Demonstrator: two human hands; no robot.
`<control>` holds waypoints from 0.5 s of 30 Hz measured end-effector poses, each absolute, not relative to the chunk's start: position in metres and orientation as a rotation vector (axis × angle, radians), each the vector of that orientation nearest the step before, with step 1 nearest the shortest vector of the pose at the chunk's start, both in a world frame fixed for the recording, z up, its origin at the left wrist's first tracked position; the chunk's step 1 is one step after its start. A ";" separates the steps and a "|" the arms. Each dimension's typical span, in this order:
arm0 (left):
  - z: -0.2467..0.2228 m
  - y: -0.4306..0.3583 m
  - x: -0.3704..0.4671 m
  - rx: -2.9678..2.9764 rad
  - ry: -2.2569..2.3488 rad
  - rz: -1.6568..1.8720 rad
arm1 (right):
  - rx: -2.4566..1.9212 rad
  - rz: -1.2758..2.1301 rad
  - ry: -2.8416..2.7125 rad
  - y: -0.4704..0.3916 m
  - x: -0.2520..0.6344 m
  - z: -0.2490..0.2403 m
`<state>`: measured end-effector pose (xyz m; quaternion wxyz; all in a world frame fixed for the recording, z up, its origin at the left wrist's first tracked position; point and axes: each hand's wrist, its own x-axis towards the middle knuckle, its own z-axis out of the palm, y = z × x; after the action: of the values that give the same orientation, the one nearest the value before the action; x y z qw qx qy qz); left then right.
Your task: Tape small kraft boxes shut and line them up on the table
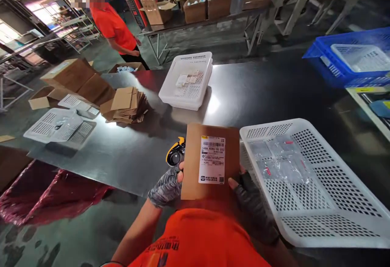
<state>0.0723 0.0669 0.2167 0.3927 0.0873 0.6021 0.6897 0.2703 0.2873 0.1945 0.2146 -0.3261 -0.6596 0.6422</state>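
Plastic sheeting [45, 196] in dark red lies crumpled at the far left, below the edge of the steel desk [128, 153] we are working at. On that desk, left of us, sit a low perforated tray [57, 127] and a loose pile of flattened cardboard sleeves [126, 104], with larger brown cartons [76, 78] behind them. Beyond those a co-worker in an orange shirt [112, 25] stands at the desk's far side. Further right, toward the middle of the desk, a stack of white baskets [189, 78] holds a few small packets. Nearer to us, our left hand [167, 186], in a patterned fingerless glove, grips the left edge of a flat brown parcel [210, 165], thumb on its face; a yellow-and-black handheld device [176, 153] shows just above that hand, touching the parcel's left edge, though we cannot tell whether the hand is holding it as well. The parcel is held upright before our chest, over the near edge of the desk, with a white barcode label [212, 160] facing us. Our right hand [251, 202], in a dark fingerless glove, clasps the parcel's lower right corner. Just beside it on the right lies a large white perforated basket [319, 222] containing clear plastic bags [278, 159]. At far right, blue crates [335, 70] stand well apart from us
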 end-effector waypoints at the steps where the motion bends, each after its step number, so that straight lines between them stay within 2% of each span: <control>1: 0.218 0.064 0.073 0.217 1.532 1.711 | -0.908 1.821 -1.807 0.285 0.274 0.201; 6: 0.211 0.063 0.087 0.134 1.581 1.646 | -0.882 1.897 -1.739 0.280 0.280 0.206; 15: 0.212 0.059 0.114 0.154 1.678 1.619 | -0.925 1.908 -1.683 0.275 0.300 0.171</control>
<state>0.1141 0.0585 0.2121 0.3915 0.0608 0.6608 0.6374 0.2996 0.2748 0.1715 0.2154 -0.3338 -0.6070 0.6883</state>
